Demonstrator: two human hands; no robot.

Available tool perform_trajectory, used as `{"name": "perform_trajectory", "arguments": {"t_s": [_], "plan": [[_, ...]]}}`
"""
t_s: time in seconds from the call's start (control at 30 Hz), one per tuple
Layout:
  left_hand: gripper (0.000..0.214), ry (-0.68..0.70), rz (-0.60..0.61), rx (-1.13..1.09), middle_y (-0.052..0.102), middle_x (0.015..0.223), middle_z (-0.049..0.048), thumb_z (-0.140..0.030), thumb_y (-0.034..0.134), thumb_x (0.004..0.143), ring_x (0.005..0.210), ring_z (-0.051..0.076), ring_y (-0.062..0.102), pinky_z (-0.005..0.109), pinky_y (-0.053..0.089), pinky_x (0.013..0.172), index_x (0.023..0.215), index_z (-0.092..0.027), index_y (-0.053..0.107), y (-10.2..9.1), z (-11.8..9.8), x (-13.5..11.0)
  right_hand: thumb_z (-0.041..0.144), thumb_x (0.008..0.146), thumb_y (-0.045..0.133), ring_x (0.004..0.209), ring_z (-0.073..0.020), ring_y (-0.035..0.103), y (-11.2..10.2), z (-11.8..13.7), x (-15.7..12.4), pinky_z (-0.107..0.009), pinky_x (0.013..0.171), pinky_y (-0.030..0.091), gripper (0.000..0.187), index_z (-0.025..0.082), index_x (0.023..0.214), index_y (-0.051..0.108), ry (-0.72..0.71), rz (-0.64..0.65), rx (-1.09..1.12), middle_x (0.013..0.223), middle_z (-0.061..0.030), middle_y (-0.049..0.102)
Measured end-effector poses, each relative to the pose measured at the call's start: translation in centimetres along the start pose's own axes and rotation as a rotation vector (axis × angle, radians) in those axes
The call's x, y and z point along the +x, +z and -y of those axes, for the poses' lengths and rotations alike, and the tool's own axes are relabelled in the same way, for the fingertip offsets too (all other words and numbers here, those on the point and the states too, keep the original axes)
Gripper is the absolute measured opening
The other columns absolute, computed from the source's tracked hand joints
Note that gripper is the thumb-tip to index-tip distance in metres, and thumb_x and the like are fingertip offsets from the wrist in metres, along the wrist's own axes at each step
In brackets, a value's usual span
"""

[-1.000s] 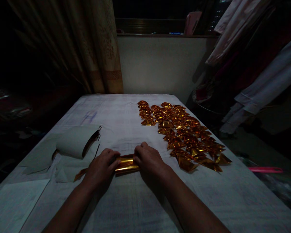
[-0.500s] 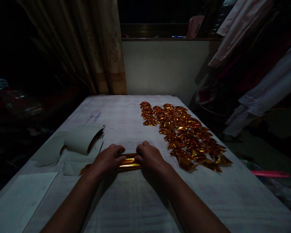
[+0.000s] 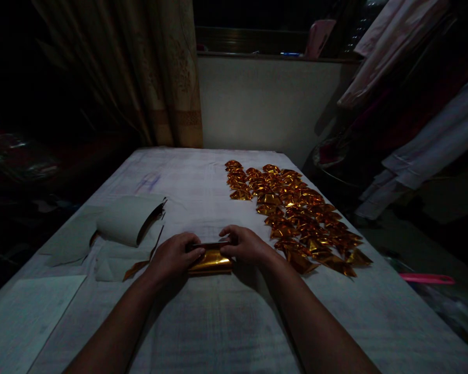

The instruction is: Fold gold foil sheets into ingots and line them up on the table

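Note:
Between my two hands, low over the middle of the table, is a sheet of shiny gold foil paper [image 3: 210,262], bent over into a short roll or fold. My left hand [image 3: 179,253] pinches its left end, thumb on the near side. At the right end my right hand [image 3: 245,246] grips it between thumb and fingers. A thin dark edge of the paper runs between the fingertips. To the right lie many folded gold foil pieces [image 3: 288,197] in loose rows. Curled paper sheets with pale backs [image 3: 120,221] lie left of my left hand.
A flat pale sheet [image 3: 35,306] lies at the table's near left. The table [image 3: 218,332] has a whitish checked cover. Behind it are a curtain [image 3: 175,78] and a wall [image 3: 257,104]. Clothes [image 3: 398,52] hang at the right, above a pink handle [image 3: 427,279].
The gold paper has been turned in my fingers; its near face now shows broader and its top edge stands up. My right-hand fingers have loosened and spread slightly. The view has shifted a little.

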State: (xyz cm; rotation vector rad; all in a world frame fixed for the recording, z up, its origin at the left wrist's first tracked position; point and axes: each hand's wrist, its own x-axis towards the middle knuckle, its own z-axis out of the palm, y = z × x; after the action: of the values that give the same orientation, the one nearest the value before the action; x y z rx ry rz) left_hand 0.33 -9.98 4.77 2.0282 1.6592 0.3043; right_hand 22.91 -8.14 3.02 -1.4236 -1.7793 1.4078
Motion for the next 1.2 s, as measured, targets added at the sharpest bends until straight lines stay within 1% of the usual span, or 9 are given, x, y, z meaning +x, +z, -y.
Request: {"name": "perform_trajectory", "arguments": {"t_s": [0.07,0.13,0.27,0.37,0.43,0.6,0.87,1.07,1.2], "plan": [[0.023,-0.013,0.011,-0.078,0.071,0.085,0.0018,-0.043,0.058,0.083,0.080,0.021,0.063,0.030,0.039,0.069,0.083,-0.023,0.071,0.1,0.2,0.1,0.013,0.073,0.074,0.063,-0.0115,0.057,-0.3,-0.5,0.3,-0.024,0.062,0.043,0.028,0.018,0.098,0.064,0.034,0.060,0.159,0.072,0.0053,0.062],[0.025,-0.024,0.022,-0.160,0.071,0.081,0.0026,-0.044,0.058,0.082,0.077,0.021,0.063,0.031,0.040,0.069,0.082,-0.023,0.071,0.2,0.4,0.2,0.015,0.072,0.075,0.059,-0.0108,0.056,-0.6,-0.9,0.4,-0.023,0.058,0.042,0.020,0.018,0.090,0.066,0.052,0.081,0.229,0.068,0.0050,0.061],[0.027,-0.040,0.026,-0.278,0.070,0.074,0.0038,-0.045,0.060,0.077,0.072,0.022,0.062,0.032,0.042,0.067,0.081,-0.021,0.072,0.1,0.4,0.3,0.022,0.074,0.076,0.054,-0.0096,0.052,-0.8,-0.9,0.4,-0.021,0.052,0.037,0.011,0.018,0.079,0.068,0.035,0.065,0.227,0.061,0.0043,0.060],[0.028,-0.022,0.040,-0.342,0.069,0.073,0.0044,-0.046,0.060,0.076,0.072,0.022,0.062,0.031,0.042,0.065,0.078,-0.020,0.072,0.0,0.3,0.3,0.030,0.081,0.072,0.052,-0.0092,0.050,-0.8,-0.6,0.3,-0.021,0.050,0.036,0.015,0.017,0.075,0.068,0.025,0.055,0.210,0.059,0.0036,0.060],[0.030,-0.023,0.045,-0.384,0.069,0.073,0.0044,-0.046,0.060,0.075,0.071,0.021,0.062,0.031,0.043,0.065,0.078,-0.019,0.072,0.0,0.4,0.3,0.032,0.082,0.070,0.049,-0.0088,0.048,-0.8,-0.5,0.2,-0.021,0.048,0.035,0.018,0.017,0.074,0.068,0.042,0.054,0.185,0.056,0.0041,0.058],[0.031,-0.012,0.034,-0.428,0.068,0.072,0.0038,-0.047,0.061,0.075,0.071,0.020,0.060,0.030,0.043,0.063,0.079,-0.019,0.073,0.2,0.8,0.4,0.025,0.078,0.074,0.049,-0.0085,0.047,-0.9,-0.4,0.1,-0.021,0.049,0.034,0.010,0.017,0.074,0.069,0.073,0.034,0.152,0.056,0.0044,0.058],[0.028,-0.033,0.041,-0.447,0.067,0.068,0.0032,-0.046,0.062,0.077,0.066,0.019,0.058,0.031,0.042,0.065,0.076,-0.020,0.071,0.1,1.1,0.5,0.023,0.077,0.072,0.052,-0.0091,0.049,-1.0,-0.7,0.1,-0.021,0.050,0.036,0.006,0.018,0.075,0.070,0.053,0.017,0.159,0.059,0.0026,0.060],[0.028,-0.027,0.033,-0.452,0.069,0.073,0.0055,-0.046,0.064,0.076,0.071,0.021,0.061,0.032,0.044,0.067,0.074,-0.020,0.072,0.1,1.2,0.5,0.024,0.075,0.073,0.055,-0.0105,0.052,-1.2,-0.4,0.0,-0.022,0.052,0.038,0.008,0.018,0.075,0.069,0.054,0.041,0.162,0.062,0.0014,0.062],[0.029,-0.028,0.026,-0.490,0.069,0.072,0.0058,-0.048,0.066,0.075,0.072,0.022,0.060,0.032,0.045,0.066,0.073,-0.021,0.073,0.1,1.3,0.5,0.023,0.075,0.073,0.056,-0.0109,0.052,-1.1,-0.6,0.2,-0.023,0.054,0.038,0.007,0.018,0.073,0.069,0.039,0.017,0.168,0.061,0.0017,0.061]]}}
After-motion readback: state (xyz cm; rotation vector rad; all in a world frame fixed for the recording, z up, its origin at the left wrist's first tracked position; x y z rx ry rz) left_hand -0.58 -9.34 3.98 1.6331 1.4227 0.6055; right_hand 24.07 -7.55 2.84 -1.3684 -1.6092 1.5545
